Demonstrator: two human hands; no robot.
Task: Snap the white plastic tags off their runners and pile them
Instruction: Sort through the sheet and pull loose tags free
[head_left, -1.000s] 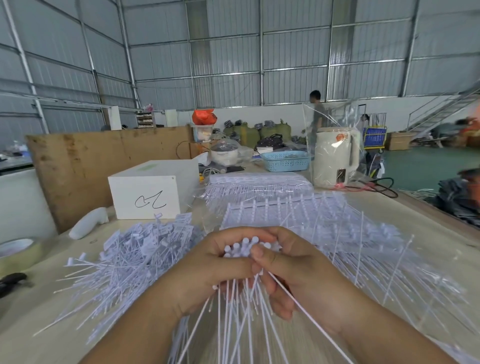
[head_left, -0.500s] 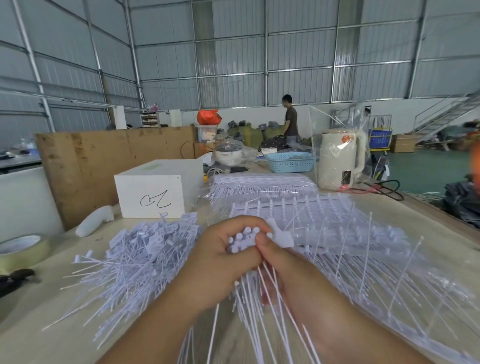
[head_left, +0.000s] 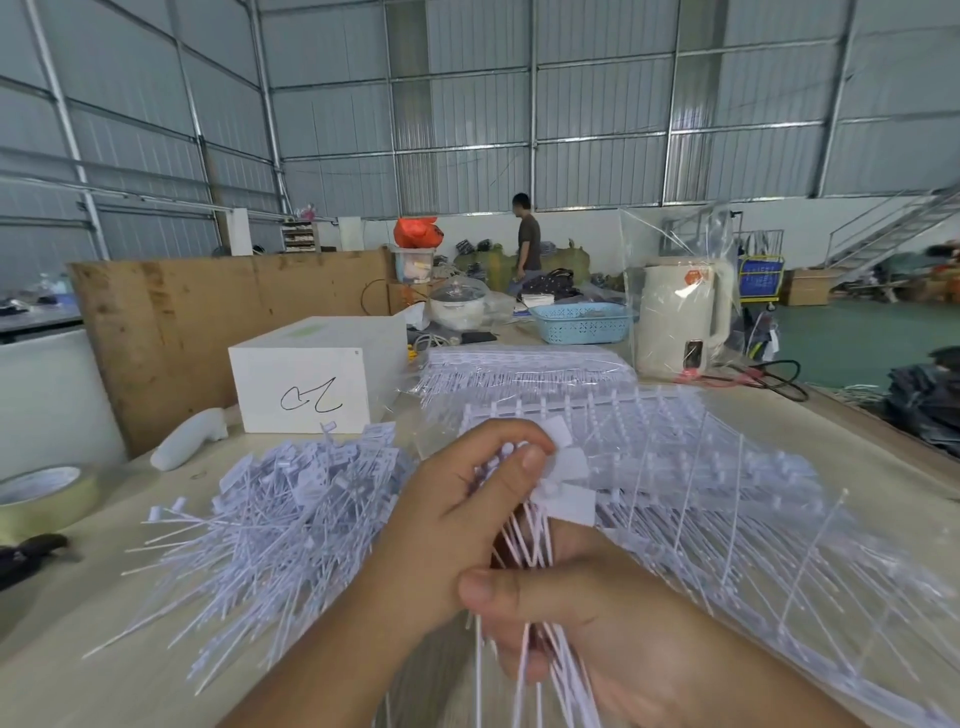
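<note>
— Since a second ago your right hand (head_left: 613, 639) has slid down the stems, away from the heads, hasn't it?

— Yes. Your left hand (head_left: 467, 519) pinches the bunch of tags (head_left: 558, 499) at the top, thumb curled over them; your right is closed around the stems below.

— And the rest?

— Your pile (head_left: 280, 525) lies left on the desk (head_left: 878, 493); runners (head_left: 685, 467) spread right. Beyond sit a box (head_left: 311, 379), tape (head_left: 44, 493), basket (head_left: 582, 323) and kettle (head_left: 680, 317).

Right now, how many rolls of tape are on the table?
1: a tape roll lies flat at the table's far left edge, beside the loose tag pile. Others may be out of frame.
</note>
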